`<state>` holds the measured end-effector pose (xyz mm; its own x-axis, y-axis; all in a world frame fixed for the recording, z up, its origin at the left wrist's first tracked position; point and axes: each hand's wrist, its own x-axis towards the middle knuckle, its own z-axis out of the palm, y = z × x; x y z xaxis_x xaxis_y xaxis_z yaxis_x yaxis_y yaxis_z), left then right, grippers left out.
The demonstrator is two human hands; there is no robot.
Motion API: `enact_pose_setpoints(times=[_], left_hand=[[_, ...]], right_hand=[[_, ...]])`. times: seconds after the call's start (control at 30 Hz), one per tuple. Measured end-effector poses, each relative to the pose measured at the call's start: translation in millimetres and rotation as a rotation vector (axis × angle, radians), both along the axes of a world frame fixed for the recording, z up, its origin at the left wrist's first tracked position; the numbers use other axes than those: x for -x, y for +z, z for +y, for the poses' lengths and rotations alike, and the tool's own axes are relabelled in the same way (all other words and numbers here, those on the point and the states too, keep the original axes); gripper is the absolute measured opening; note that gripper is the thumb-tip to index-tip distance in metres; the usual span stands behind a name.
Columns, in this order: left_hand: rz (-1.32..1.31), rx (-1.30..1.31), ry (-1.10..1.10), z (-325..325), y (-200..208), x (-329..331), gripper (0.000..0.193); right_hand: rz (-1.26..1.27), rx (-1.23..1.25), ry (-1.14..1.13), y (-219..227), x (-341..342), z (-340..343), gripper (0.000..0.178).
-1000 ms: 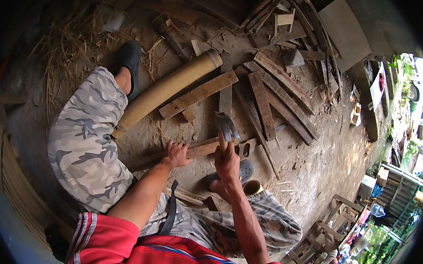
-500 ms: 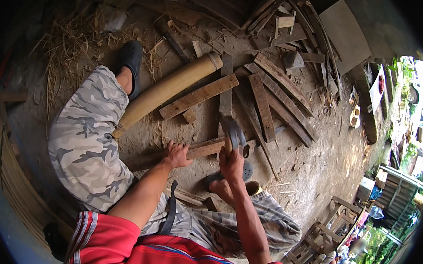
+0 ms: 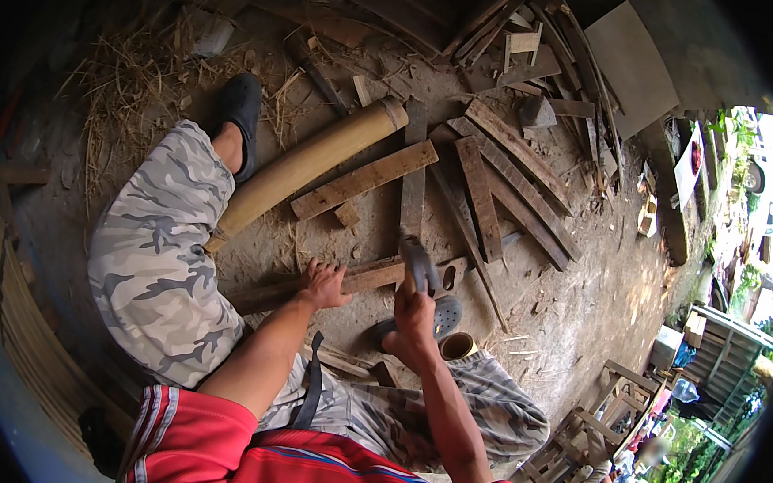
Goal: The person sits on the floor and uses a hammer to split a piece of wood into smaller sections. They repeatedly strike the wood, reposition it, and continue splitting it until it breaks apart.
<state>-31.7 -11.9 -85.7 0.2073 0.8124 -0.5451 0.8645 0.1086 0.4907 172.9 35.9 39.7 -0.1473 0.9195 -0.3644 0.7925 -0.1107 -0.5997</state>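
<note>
One wooden board (image 3: 375,277) lies on the dusty floor (image 3: 560,305), between the person's feet. The left hand (image 3: 323,286) rests over it, fingers spread, presumably to keep it from shifting. The right hand (image 3: 414,318) is wrapped round a hammer's (image 3: 420,265) handle, its head over the board's right part (whether they touch, I cannot tell); that gap between hands probably protects the fingers.

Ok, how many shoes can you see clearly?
2: a dark shoe on the left foot, a grey shoe partly behind the right hand. Others may be hidden.
</note>
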Motion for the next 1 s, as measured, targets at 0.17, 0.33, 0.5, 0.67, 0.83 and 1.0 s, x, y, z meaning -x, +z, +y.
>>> enact_pose_setpoints(times=[0.17, 0.33, 0.5, 0.67, 0.83, 1.0], left_hand=[[0.036, -0.041, -0.003, -3, 1, -1, 0.084], [0.072, 0.031, -0.019, -3, 1, 3, 0.085], [0.027, -0.078, 0.005, -3, -1, -2, 0.079], [0.027, -0.045, -0.05, 0, 4, 1, 0.079], [0.038, -0.311, -0.052, -8, -12, 0, 0.079], [0.004, -0.227, -0.08, -25, -1, -11, 0.077]], right_hand=[[-0.047, 0.059, 0.007, -8, 16, 18, 0.022], [0.094, -0.109, -0.055, 42, 37, 29, 0.022], [-0.102, 0.132, 0.019, -19, -14, -10, 0.02], [0.015, -0.034, -0.022, 13, 20, 25, 0.019], [0.107, -0.16, 0.009, 1, 5, 2, 0.025], [-0.159, 0.144, 0.037, -57, -19, -8, 0.026]])
